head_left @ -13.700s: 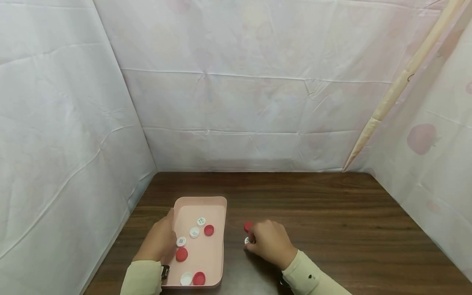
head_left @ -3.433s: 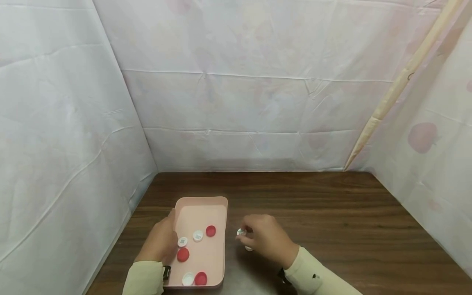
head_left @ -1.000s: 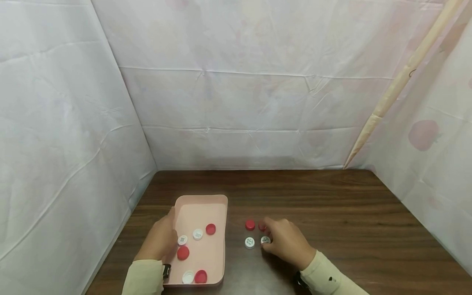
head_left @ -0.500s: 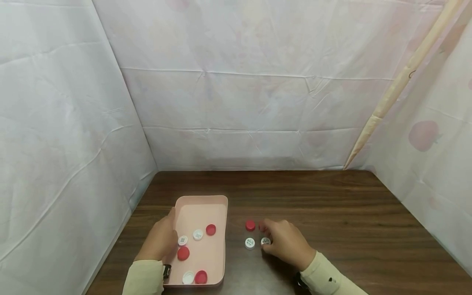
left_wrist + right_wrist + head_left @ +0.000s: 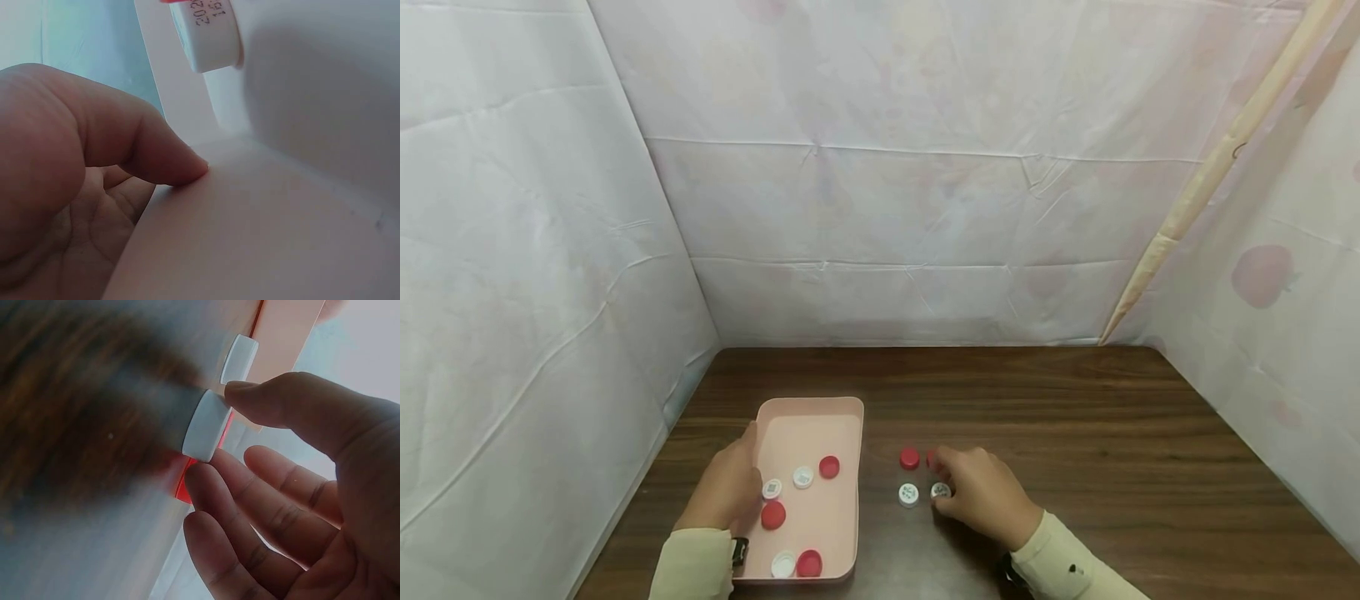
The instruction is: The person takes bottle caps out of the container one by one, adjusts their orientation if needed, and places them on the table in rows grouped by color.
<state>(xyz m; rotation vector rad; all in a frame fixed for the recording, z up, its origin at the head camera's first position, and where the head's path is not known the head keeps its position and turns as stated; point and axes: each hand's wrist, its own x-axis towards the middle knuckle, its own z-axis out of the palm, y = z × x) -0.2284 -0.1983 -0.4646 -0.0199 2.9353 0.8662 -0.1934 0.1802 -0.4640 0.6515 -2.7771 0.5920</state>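
On the left, my left hand (image 5: pixel 721 487) grips the side wall of a pink tray (image 5: pixel 820 406), its thumb over the rim in the left wrist view. Several red and white bottle caps lie in the tray, among them a red cap (image 5: pixel 772 515) and a white cap (image 5: pixel 802 477). Right of the tray, my right hand (image 5: pixel 988 496) pinches a white bottle cap (image 5: pixel 207 427) on the table between thumb and fingertips. Beside that cap lies another white cap (image 5: pixel 908 495). Behind them are a red cap (image 5: pixel 909 458) and a second red cap (image 5: pixel 931 459), mostly hidden by my fingers.
The dark wood table (image 5: pixel 1075 433) extends to the back and right. White sheets (image 5: pixel 880 208) stand around its back and sides. A cloth-covered pole (image 5: pixel 1210 183) slants down at the back right corner.
Since the oldest frame, one white cap has left the tray, and two red and two white caps now stand on the table. During the last second both hands stay nearly still.
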